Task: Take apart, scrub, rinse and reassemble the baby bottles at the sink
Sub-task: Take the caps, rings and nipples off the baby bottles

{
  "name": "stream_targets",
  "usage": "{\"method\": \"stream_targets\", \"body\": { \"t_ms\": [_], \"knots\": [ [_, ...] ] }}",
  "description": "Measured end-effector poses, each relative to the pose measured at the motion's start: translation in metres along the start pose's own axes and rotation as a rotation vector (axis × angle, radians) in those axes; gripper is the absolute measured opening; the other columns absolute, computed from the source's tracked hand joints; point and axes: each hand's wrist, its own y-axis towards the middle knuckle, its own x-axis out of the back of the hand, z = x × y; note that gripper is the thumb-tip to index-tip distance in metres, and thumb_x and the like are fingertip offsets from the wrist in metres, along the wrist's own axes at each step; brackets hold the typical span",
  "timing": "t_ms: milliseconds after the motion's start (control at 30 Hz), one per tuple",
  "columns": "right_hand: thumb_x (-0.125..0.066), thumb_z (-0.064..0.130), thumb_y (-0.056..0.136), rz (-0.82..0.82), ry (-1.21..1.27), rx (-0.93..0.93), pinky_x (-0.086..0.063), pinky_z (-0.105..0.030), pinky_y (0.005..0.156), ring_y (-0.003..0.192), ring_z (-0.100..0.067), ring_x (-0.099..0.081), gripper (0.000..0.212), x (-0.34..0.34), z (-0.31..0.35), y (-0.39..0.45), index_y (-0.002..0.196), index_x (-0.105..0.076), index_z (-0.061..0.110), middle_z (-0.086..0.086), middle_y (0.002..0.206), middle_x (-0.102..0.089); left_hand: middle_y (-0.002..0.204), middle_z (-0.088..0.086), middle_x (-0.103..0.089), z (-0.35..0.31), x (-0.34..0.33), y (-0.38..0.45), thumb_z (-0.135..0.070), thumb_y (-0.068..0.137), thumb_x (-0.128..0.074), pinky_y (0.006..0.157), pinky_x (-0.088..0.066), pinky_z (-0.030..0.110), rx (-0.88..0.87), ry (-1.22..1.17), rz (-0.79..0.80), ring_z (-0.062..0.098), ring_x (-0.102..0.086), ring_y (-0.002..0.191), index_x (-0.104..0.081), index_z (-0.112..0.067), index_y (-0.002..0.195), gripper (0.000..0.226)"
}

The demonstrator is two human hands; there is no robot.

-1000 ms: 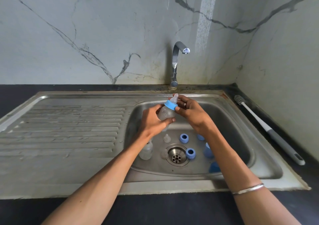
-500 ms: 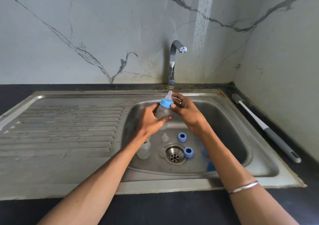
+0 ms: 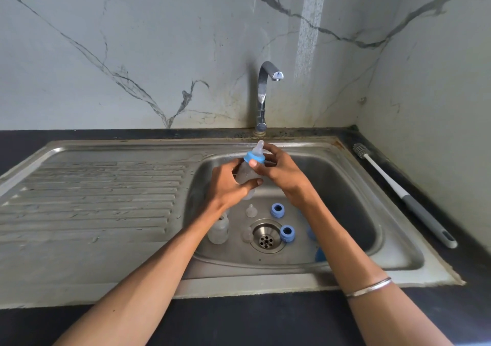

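Over the last second you brought the bottle (image 3: 245, 177) from its lean toward the right to stand nearly upright above the sink (image 3: 353, 199), and your right thumb came round to the front of the blue collar (image 3: 254, 157). That read as a twist in progress on the collar, though whether you were loosening or tightening it could not be told.

Your left hand (image 3: 228, 186) gripped the cloudy, see-through body, fingers curled round it from the left. Your right hand (image 3: 281, 170) pinched the collar, thumb in front, fingers (image 3: 269, 149) behind near the pale teat (image 3: 259, 147). The bottle was held just in front of the tap (image 3: 263, 93), which ran no water.

Below, a second bottle body (image 3: 219, 230), two loose teats (image 3: 250, 211) and blue rings (image 3: 277, 210) lay around the drain (image 3: 266, 236), so much remained. The brush (image 3: 398, 191) lay untouched on the surface at the right.
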Motion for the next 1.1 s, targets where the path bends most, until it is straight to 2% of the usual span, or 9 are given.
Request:
{"method": "stream_targets", "body": {
  "t_ms": [133, 267, 367, 500, 600, 667, 800, 933, 1100],
  "knots": [
    [-0.081, 0.028, 0.082, -0.189, -0.141, 0.056, -0.055, -0.026, 0.086, 0.107, -0.013, -0.063, 0.056, -0.006, 0.000, -0.004, 0.131, -0.055, 0.018, 0.001, 0.118, -0.065, 0.102, -0.013, -0.070, 0.000, -0.002, -0.001, -0.034, 0.070, -0.088, 0.085, -0.057, 0.028, -0.009, 0.013, 0.017, 0.000, -0.066, 0.094, -0.066, -0.025, 0.119, 0.054],
    [-0.063, 0.003, 0.094, -0.003, 0.023, 0.025, -0.052, -0.029, 0.097, 0.119, -0.014, -0.060, 0.054, 0.002, 0.001, -0.002, 0.142, -0.045, 0.018, -0.004, 0.129, -0.063, 0.096, -0.016, -0.068, 0.000, -0.001, 0.001, -0.032, 0.069, -0.089, 0.083, -0.056, 0.025, 0.005, 0.005, -0.009, -0.002, -0.066, 0.091, -0.067, -0.022, 0.116, 0.052],
    [-0.073, 0.017, 0.089, -0.007, -0.011, 0.027, -0.053, -0.028, 0.095, 0.119, -0.015, -0.060, 0.063, 0.000, 0.003, 0.000, 0.145, -0.043, 0.022, -0.004, 0.132, -0.061, 0.100, -0.015, -0.069, -0.002, 0.001, 0.000, -0.030, 0.071, -0.088, 0.083, -0.055, 0.024, -0.002, 0.003, -0.001, 0.001, -0.067, 0.093, -0.067, -0.022, 0.117, 0.052],
    [-0.082, 0.028, 0.081, -0.232, -0.124, 0.079, -0.053, -0.018, 0.076, 0.096, -0.002, -0.062, 0.060, -0.007, 0.003, -0.004, 0.132, -0.053, 0.022, 0.004, 0.113, -0.064, 0.104, -0.011, -0.073, -0.004, 0.001, -0.001, -0.034, 0.070, -0.088, 0.083, -0.057, 0.028, -0.011, 0.019, 0.017, 0.000, -0.067, 0.093, -0.068, -0.024, 0.118, 0.054],
    [-0.072, 0.011, 0.089, -0.167, -0.023, 0.066, -0.054, -0.028, 0.095, 0.108, -0.006, -0.063, 0.053, -0.003, 0.002, -0.004, 0.136, -0.051, 0.023, -0.001, 0.122, -0.066, 0.100, -0.013, -0.071, -0.005, 0.002, -0.002, -0.034, 0.069, -0.088, 0.083, -0.056, 0.028, 0.012, 0.030, 0.004, 0.002, -0.067, 0.092, -0.068, -0.022, 0.116, 0.052],
    [-0.062, 0.003, 0.094, -0.071, 0.004, 0.055, -0.051, -0.028, 0.101, 0.120, -0.011, -0.060, 0.057, -0.001, 0.002, -0.002, 0.145, -0.044, 0.022, -0.005, 0.133, -0.062, 0.098, -0.012, -0.069, -0.007, 0.004, -0.002, -0.028, 0.070, -0.089, 0.082, -0.054, 0.022, 0.022, 0.019, -0.012, 0.003, -0.067, 0.092, -0.068, -0.019, 0.115, 0.050],
    [-0.071, 0.019, 0.091, -0.108, -0.068, 0.088, -0.050, -0.015, 0.082, 0.118, -0.013, -0.058, 0.062, -0.006, 0.004, -0.001, 0.147, -0.043, 0.020, -0.004, 0.134, -0.058, 0.102, -0.011, -0.068, -0.009, 0.007, -0.002, -0.026, 0.074, -0.087, 0.076, -0.046, 0.003, 0.017, 0.032, -0.001, 0.003, -0.065, 0.092, -0.067, -0.016, 0.119, 0.050],
    [-0.081, 0.028, 0.081, -0.254, -0.095, 0.116, -0.051, -0.015, 0.077, 0.095, -0.001, -0.064, 0.058, -0.007, 0.002, -0.002, 0.133, -0.056, 0.020, 0.007, 0.108, -0.065, 0.113, -0.006, -0.072, -0.008, 0.003, -0.002, -0.032, 0.071, -0.087, 0.088, -0.055, 0.024, 0.006, 0.020, 0.010, 0.006, -0.067, 0.100, -0.067, -0.019, 0.122, 0.057],
    [-0.062, 0.004, 0.095, -0.095, -0.004, 0.103, -0.052, -0.022, 0.091, 0.111, -0.012, -0.063, 0.042, 0.001, 0.003, 0.000, 0.136, -0.054, 0.015, -0.001, 0.119, -0.067, 0.103, -0.006, -0.073, -0.005, 0.002, -0.002, -0.036, 0.071, -0.087, 0.085, -0.057, 0.034, 0.017, 0.040, 0.006, 0.006, -0.068, 0.092, -0.067, -0.018, 0.119, 0.055]
  ]
}}
